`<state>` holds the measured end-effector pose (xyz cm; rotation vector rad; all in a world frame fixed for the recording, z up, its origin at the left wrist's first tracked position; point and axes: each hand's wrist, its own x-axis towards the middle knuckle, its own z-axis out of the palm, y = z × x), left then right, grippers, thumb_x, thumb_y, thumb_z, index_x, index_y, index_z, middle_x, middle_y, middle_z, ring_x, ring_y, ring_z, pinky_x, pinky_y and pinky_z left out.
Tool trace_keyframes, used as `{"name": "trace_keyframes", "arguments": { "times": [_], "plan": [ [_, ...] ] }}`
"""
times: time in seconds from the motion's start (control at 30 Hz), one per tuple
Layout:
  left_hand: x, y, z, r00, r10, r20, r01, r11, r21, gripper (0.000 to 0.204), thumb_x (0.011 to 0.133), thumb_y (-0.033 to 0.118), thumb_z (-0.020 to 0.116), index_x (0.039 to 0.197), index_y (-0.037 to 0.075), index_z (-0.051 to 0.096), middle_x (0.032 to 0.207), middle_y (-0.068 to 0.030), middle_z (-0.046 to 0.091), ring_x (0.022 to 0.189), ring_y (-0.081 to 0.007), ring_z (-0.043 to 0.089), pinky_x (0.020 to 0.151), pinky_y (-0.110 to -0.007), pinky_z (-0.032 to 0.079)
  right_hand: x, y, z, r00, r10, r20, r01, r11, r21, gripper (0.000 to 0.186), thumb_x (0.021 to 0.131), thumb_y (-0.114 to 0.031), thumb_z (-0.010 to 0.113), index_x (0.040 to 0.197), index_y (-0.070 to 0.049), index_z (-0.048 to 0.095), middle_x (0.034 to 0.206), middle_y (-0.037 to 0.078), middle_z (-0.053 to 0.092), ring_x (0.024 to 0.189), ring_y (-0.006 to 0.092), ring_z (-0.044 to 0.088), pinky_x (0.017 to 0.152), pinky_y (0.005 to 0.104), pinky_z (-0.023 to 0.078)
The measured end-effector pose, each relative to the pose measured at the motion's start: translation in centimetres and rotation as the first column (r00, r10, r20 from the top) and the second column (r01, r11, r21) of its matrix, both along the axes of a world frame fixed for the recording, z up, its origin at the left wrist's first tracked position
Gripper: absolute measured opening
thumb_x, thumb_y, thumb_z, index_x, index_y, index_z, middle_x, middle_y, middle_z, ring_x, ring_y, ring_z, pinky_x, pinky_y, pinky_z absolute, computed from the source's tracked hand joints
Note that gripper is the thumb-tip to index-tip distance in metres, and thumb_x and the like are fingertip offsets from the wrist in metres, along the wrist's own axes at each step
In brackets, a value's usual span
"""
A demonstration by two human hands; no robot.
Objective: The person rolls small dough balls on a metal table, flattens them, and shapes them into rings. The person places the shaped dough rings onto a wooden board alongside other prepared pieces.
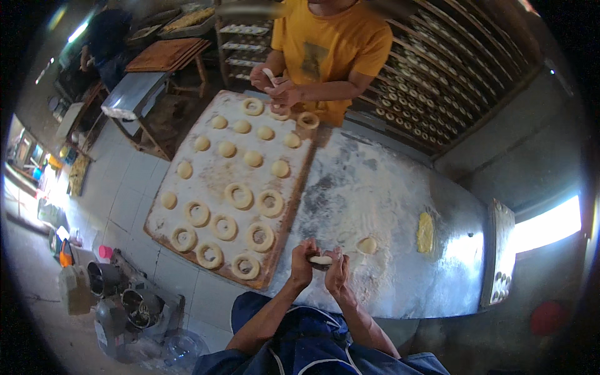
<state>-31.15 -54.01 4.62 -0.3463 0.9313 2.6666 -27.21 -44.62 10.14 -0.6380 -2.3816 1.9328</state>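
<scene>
Between my two hands, over the near edge of the floured metal table (387, 181), is a small pale piece of dough (321, 260). My left hand (302, 264) closes on its left end and my right hand (337, 274) grips its right end. I see it edge-on, so whether it has a hole cannot be made out. A round dough ball (367, 245) lies in the flour just right of my right hand. To my left, a floured wooden board (215, 172) carries dough rings (239, 195) in its near half and several dough balls (252, 159) farther up.
Across the board, a person in a yellow shirt (331, 44) holds another piece of dough. A yellow slab (425, 232) lies on the table's right side. Racks of dough rings (419, 103) stand behind. Machinery (134, 312) and a jerrycan (74, 289) stand on the floor at left.
</scene>
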Motion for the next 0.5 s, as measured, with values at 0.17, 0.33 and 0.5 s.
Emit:
{"name": "trace_keyframes", "arguments": {
  "times": [0.17, 0.33, 0.5],
  "plan": [
    [-3.0, -7.3, 0.3, 0.822, -0.437, -0.364, -0.124, 0.487, -0.864, 0.029, 0.097, 0.025, 0.047, 0.079, 0.003, 0.05, 0.077, -0.0191, 0.056, 0.066, -0.031, 0.054, 0.07, -0.035, 0.041, -2.6, -5.4, 1.6, 0.983, 0.182, -0.034, -0.174, 0.972, 0.155, 0.071, 0.107, -0.052, 0.034, 0.082, 0.008, 0.064, 0.067, 0.021, 0.063, 0.064, 0.0229, 0.056, 0.064, 0.0459, 0.044],
    [-4.5, -10.9, -0.1, 0.911, -0.075, -0.405, -0.159, 0.842, -0.515, 0.031, 0.1, 0.03, 0.052, 0.08, 0.007, 0.045, 0.075, -0.0099, 0.05, 0.07, -0.027, 0.052, 0.066, -0.04, 0.043, -4.7, -8.8, -2.1, 0.95, 0.28, -0.136, -0.274, 0.96, 0.06, 0.07, 0.105, -0.052, 0.041, 0.093, 0.01, 0.07, 0.066, 0.018, 0.063, 0.063, 0.0221, 0.056, 0.062, 0.0428, 0.046],
    [-6.1, -14.5, 0.2, 0.952, 0.08, -0.294, -0.149, 0.964, -0.22, 0.021, 0.091, 0.02, 0.056, 0.081, 0.007, 0.044, 0.076, -0.0085, 0.046, 0.068, -0.0305, 0.051, 0.066, -0.041, 0.042, -6.4, -10.7, -5.0, 0.658, 0.505, -0.558, -0.246, 0.845, 0.475, 0.036, 0.1, -0.015, 0.057, 0.131, 0.004, 0.057, 0.094, 0.024, 0.064, 0.076, 0.0368, 0.062, 0.066, 0.0477, 0.05]
  ]
}}
